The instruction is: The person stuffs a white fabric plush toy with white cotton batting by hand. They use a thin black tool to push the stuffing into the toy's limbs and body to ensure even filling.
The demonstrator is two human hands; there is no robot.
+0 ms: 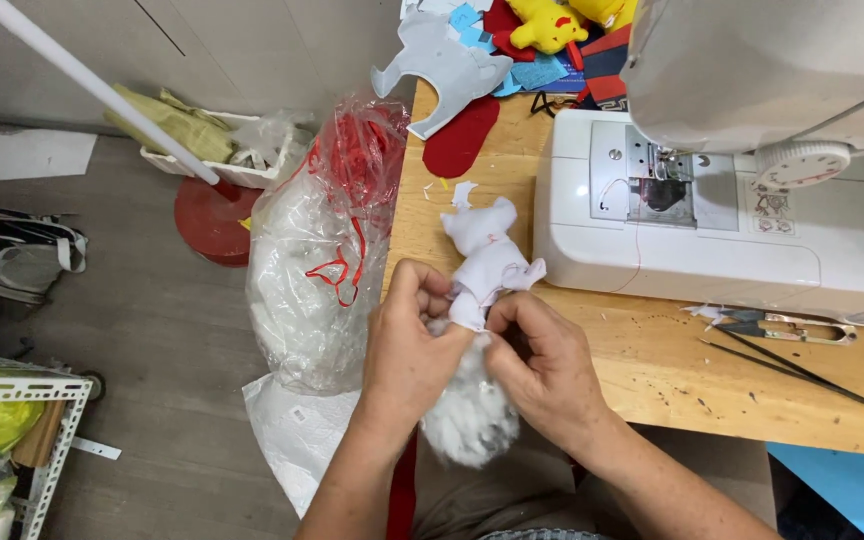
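My left hand (414,345) and my right hand (542,362) meet at the wooden table's (652,370) front edge, both pinching the open bottom of a small white fabric toy (487,255). The toy points away from me, with stubby limbs and a bit of red stitching. Below and between my hands bulges a wad of white stuffing fibre (472,415), partly covered by my fingers. Whether the fibre enters the toy's opening is hidden by my fingers.
A white sewing machine (692,230) stands right of the toy. Thread snips (802,328) and thin dark sticks (787,368) lie near the front edge. A clear bag of stuffing with red handles (317,250) hangs left. Felt pieces and yellow toys (512,45) lie behind.
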